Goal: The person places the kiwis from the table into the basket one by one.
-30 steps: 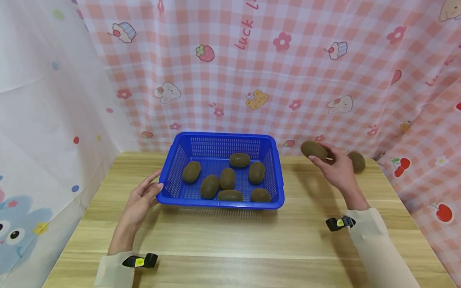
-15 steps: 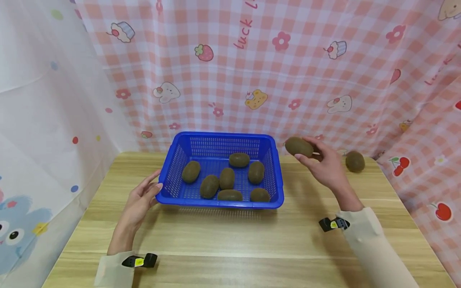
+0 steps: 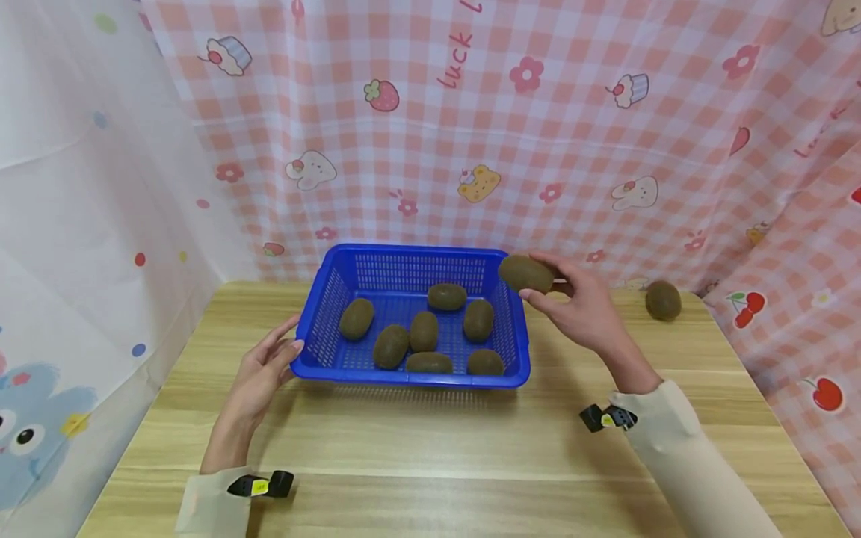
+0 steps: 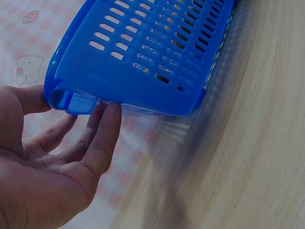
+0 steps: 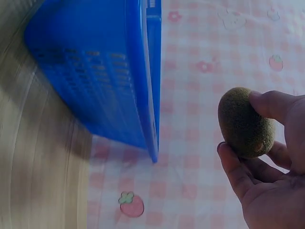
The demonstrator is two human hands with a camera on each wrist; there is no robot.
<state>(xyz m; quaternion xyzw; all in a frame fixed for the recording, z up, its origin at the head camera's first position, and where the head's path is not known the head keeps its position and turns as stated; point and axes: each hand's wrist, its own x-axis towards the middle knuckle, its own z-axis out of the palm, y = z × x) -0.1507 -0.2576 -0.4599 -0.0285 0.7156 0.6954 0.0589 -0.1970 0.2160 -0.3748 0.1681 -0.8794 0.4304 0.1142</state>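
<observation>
My right hand [image 3: 575, 302] holds a brown kiwi [image 3: 526, 274] between thumb and fingers, raised at the right rim of the blue basket [image 3: 410, 386]. In the right wrist view the fuzzy kiwi [image 5: 245, 122] is apart from the basket wall [image 5: 95, 81]. My left hand [image 3: 261, 373] grips the basket's left end. The left wrist view has the thumb of that hand [image 4: 52, 162] on the rim and fingertips against the end wall. Several kiwis lie inside the basket, among them one kiwi [image 3: 357, 319] at the left and another kiwi [image 3: 447, 297] at the back.
A single kiwi [image 3: 663, 300] lies on the wooden table [image 3: 417, 456] near its back right corner. A pink checked cloth [image 3: 430, 149] hangs right behind the table, and a white dotted cloth [image 3: 121, 187] hangs along the left side.
My right hand has carried the kiwi leftward from near the back right of the table to the basket's right rim. My left hand and the basket have stayed in place.
</observation>
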